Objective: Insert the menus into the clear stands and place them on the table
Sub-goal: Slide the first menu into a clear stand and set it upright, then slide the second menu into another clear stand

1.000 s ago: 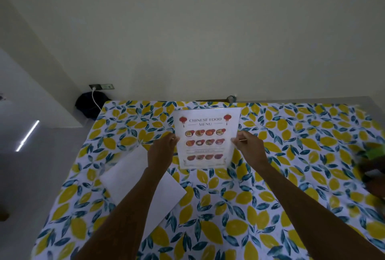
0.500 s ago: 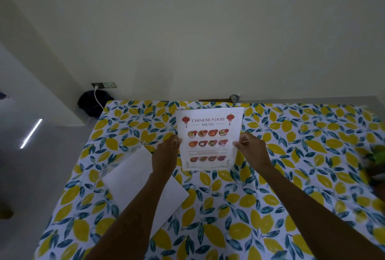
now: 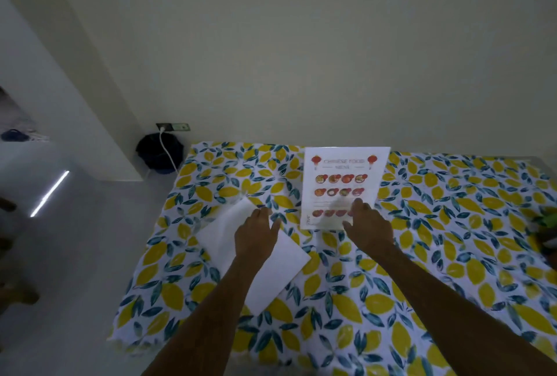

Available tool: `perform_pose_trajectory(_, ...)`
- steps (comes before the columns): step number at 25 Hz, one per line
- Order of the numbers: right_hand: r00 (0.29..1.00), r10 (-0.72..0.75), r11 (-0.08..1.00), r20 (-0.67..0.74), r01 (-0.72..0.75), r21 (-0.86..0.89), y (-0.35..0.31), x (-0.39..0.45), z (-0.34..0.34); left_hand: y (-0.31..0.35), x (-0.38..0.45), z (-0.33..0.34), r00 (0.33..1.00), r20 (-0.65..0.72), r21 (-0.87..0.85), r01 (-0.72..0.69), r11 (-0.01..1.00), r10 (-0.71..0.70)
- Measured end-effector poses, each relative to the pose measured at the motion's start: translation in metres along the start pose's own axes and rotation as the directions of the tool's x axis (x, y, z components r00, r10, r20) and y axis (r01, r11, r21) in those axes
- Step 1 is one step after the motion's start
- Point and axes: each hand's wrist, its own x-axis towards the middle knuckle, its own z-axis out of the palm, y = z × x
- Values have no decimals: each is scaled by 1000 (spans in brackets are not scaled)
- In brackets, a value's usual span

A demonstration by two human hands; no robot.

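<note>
A Chinese food menu [image 3: 343,176] with red lanterns and rows of dish pictures stands upright near the back edge of the table [image 3: 452,240]; its clear stand is hard to make out. My right hand [image 3: 369,225] is in front of the menu's lower right corner, fingers spread and blurred. My left hand [image 3: 256,234] is off the menu and hovers open over a blank white sheet [image 3: 223,225] that lies flat on the lemon-print cloth to the menu's left.
A pale wall rises right behind the table. A dark bag [image 3: 158,151] with a white cable sits on the floor by the table's back left corner under a wall socket [image 3: 173,127]. Something green [image 3: 545,222] shows at the right edge.
Both hands held the menu by its sides before. My left hand has let go and moved left over the white sheet, and my right hand has slid down to the menu's lower corner.
</note>
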Motion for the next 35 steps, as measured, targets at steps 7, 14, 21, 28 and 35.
perform_pose_trajectory(7, 975, -179, 978, 131, 191, -86, -105, -35, 36, -104, -62, -12, 982, 96, 81, 158, 984, -165)
perform_pose_trajectory(14, 912, -329, 910, 246, 376, -176, -131, 1, 113, -146, -73, 31, 864, 187, -77, 487, 870, -467)
perform_pose_trajectory(21, 933, -241, 951, 269, 282, -126, -145, 18, 146, -129, -43, 43, 746, 124, -302, 656, 691, -654)
perform_pose_trajectory(28, 930, -153, 963, 333, 66, 260, -126, 21, 133, -145, -39, 29, 653, 147, -441, 716, 541, -743)
perform_pose_trajectory(35, 952, -136, 900, 274, 3, 436, -110, -25, 117, -178, -58, 2, 909, 115, -313, 417, 854, -402)
